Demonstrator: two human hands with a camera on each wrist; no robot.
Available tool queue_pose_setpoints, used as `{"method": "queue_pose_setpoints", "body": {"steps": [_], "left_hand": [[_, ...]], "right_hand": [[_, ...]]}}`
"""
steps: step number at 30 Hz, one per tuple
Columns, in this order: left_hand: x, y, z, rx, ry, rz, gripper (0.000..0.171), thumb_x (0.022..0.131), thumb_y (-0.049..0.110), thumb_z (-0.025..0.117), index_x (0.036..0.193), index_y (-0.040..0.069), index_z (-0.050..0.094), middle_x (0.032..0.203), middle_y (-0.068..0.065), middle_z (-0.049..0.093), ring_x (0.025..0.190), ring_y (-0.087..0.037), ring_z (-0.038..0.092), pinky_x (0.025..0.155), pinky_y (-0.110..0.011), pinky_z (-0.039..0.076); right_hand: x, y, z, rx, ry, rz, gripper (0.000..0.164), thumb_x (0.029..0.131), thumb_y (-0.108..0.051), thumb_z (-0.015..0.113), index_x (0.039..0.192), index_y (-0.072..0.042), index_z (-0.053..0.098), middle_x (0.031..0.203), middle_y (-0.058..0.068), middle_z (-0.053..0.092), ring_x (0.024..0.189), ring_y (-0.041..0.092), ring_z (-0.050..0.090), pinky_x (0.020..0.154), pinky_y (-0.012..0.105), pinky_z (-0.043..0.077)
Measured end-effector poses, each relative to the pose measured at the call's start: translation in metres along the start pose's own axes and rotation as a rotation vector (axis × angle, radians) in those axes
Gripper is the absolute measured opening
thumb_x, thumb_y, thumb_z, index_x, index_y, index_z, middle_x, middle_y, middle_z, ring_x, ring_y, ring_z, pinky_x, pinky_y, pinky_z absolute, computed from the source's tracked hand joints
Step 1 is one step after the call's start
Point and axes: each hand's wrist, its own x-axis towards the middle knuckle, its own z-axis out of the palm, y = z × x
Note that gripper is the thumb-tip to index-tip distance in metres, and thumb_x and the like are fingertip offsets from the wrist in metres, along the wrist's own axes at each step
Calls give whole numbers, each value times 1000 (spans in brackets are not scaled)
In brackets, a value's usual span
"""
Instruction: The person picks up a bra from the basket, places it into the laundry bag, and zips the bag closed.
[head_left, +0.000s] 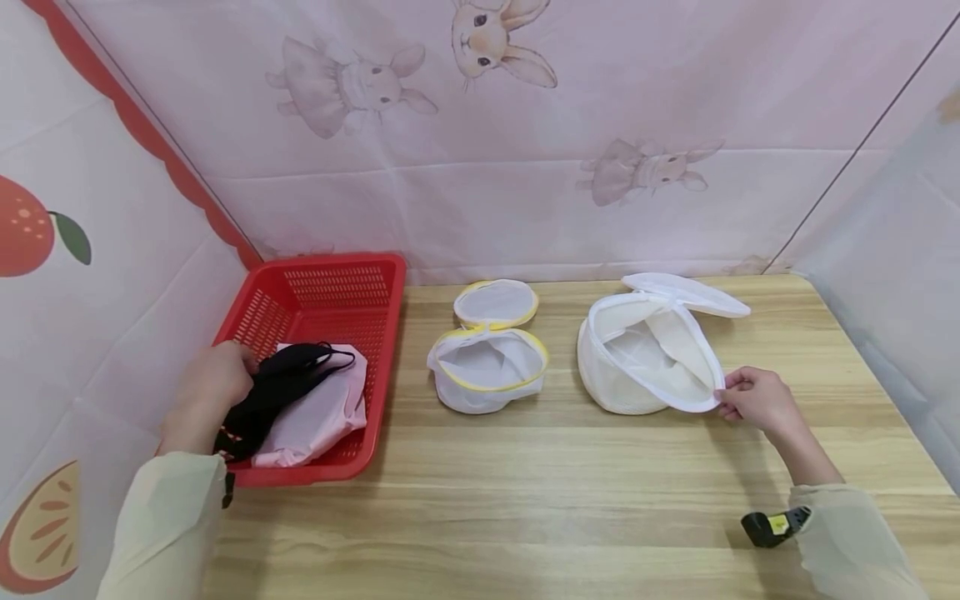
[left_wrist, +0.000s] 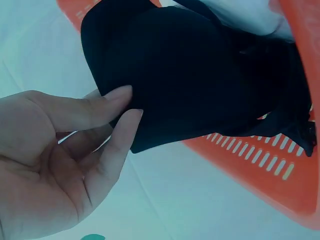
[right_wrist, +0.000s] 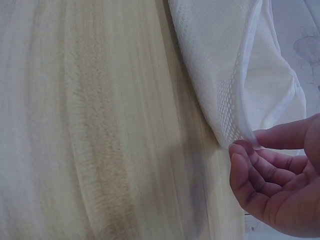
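- Nearest, at the lower corners, see pale sleeves point(head_left: 847, 533) over the wood-grain tabletop point(head_left: 525, 517), with a black wrist device point(head_left: 765, 529) at the right cuff.
- Beyond the left cuff, find the left hand point(head_left: 217, 379) at the left side of the red basket point(head_left: 388, 358), pinching an edge of the black garment point(head_left: 281, 383) between thumb and fingertips, well apart from the right hand point(head_left: 757, 400).
- Locate that garment mostly inside the basket, lying partly over a pink folded item point(head_left: 318, 421), with a thin loop of strap on top.
- Probably best to take more fabric than a bare edge, so as not to lose the smooth panel from the fingertips.
- Likely wise to lift well clear of the slotted wall; could snag a strap there, or drag the pink item along.
- Across on the right, see the right hand nipping the rim of the larger white mesh bag point(head_left: 615, 375) between thumb and curled fingers, with the mouth open.
- Better to hold that rim lightly and steadily; could tip the bag by pulling too hard, or let the rim sag by pulling too little.
- Between basket and larger bag, note a small yellow-trimmed bag point(head_left: 472, 398), also open, apart from both.
- Farther, find a yellow-rimmed lid point(head_left: 497, 302) and a white lid point(head_left: 690, 293), folded back; good to leave both off the openings.
- Farthest, see a rabbit-printed backdrop point(head_left: 517, 225).
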Motion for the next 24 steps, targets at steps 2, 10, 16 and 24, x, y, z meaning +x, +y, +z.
{"method": "queue_pose_setpoints", "body": {"steps": [2,10,16,24], "left_hand": [[-1,-2,0,-10,16,-2,13,73,-3,56,83,-4,63,81,-22,58,73,-38,50,60,-45,43],[-6,-5,-6,-20,37,2,12,74,-2,63,83,-5,55,79,-23,55,72,-38,48,60,-46,41],[-11,0,-11,-62,46,-5,23,80,4,63,95,-8,50,80,-23,54,71,-36,48,58,-43,44],[-13,6,-19,-52,48,32,30,77,3,67,99,-13,53,91,-31,53,81,-43,45,73,-58,41]], "right_hand": [[0,-1,0,-1,3,2,22,86,2,54,99,17,46,69,7,61,59,16,59,54,29,53],[-2,-7,2,-30,80,-45,20,86,1,54,97,16,48,73,11,59,59,13,58,54,29,53],[-3,-12,2,-21,95,-103,18,86,3,54,95,17,48,73,13,58,58,14,59,54,28,53],[-2,-13,3,-46,81,-84,17,87,1,54,95,15,48,74,13,58,59,14,58,54,28,53]]}}
